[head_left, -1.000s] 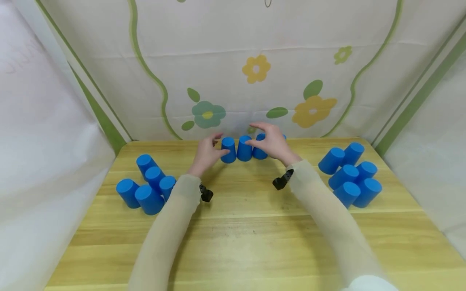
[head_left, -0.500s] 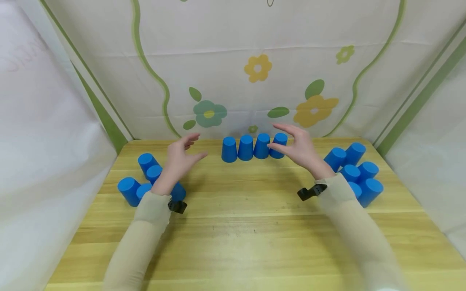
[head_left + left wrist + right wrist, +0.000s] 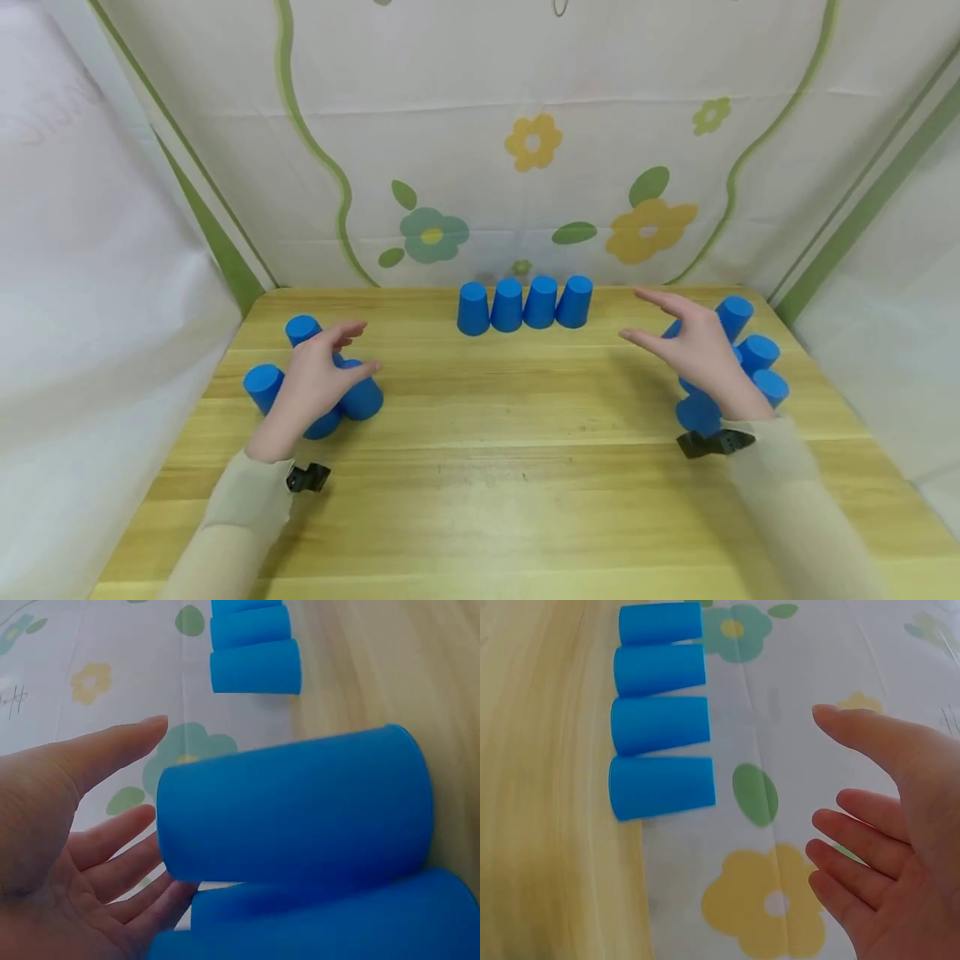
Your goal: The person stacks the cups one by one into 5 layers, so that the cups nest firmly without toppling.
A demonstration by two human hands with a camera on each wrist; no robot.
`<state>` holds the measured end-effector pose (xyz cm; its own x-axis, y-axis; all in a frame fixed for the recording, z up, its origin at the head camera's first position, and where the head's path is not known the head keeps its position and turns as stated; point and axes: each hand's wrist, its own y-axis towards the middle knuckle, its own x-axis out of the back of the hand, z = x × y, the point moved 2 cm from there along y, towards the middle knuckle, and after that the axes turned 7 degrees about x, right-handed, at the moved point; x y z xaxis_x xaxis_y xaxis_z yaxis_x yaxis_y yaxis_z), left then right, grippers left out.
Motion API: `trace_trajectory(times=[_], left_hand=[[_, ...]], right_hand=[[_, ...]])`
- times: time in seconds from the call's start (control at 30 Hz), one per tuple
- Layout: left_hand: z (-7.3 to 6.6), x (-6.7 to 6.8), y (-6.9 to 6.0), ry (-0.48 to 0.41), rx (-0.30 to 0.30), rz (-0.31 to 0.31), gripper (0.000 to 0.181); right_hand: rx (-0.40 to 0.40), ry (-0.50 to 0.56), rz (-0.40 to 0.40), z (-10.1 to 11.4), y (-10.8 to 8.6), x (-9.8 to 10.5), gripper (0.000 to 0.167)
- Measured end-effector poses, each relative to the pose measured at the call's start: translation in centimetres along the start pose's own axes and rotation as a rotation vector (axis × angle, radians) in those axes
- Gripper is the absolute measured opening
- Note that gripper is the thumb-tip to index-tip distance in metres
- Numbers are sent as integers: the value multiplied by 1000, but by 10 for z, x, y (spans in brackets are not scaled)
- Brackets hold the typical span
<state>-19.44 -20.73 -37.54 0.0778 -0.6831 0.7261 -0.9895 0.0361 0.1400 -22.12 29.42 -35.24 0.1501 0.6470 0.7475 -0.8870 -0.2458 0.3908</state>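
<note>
Four blue cups in a row (image 3: 507, 307) stand upside down along the far edge of the table (image 3: 487, 517), narrow ends up and wide rims close together. The right wrist view shows all four from the side, while the left wrist view catches only part of the row at its top edge.

Nearer the person stand two further groups of blue cups, the left cluster (image 3: 263, 383) and the right cluster (image 3: 759, 353). The left hand (image 3: 311, 385) is over the left cluster and hides some of it from the head camera. The left wrist view shows a large near cup (image 3: 296, 806), its narrow end just beside the thumb and fingers; the grip is wide, and I cannot tell whether a fingertip touches the cup.

The right hand (image 3: 701, 350) covers part of the right cluster in the head view. The right wrist view shows its thumb well apart from the fingers, a wide grip holding nothing.

Each light sleeve (image 3: 243, 500) has a black device (image 3: 307, 477) at the wrist. Behind the table hangs a white cloth (image 3: 435, 67) printed with flowers (image 3: 532, 142).
</note>
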Motion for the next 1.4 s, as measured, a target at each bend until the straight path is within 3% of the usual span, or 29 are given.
trace_trajectory(times=[0.23,0.4,0.6,0.97,1.2,1.4], left_hand=[[2,9,-18,62,-28,15,65],[3,12,-24,68,-28,79,66],[6,10,-23,81,11,159,65],[5,10,-19,86,34,199,60],[4,7,-15,76,36,202,57],[-1,5,-9,65,8,156,58]], right_hand=[[-83,14,28,-19,-34,20,71],[-124,27,42,-30,-52,31,67],[-157,21,66,-34,-72,39,63],[-170,13,87,-42,-100,51,63],[-164,-52,110,-45,-104,49,63],[-150,-55,115,-47,-104,47,60]])
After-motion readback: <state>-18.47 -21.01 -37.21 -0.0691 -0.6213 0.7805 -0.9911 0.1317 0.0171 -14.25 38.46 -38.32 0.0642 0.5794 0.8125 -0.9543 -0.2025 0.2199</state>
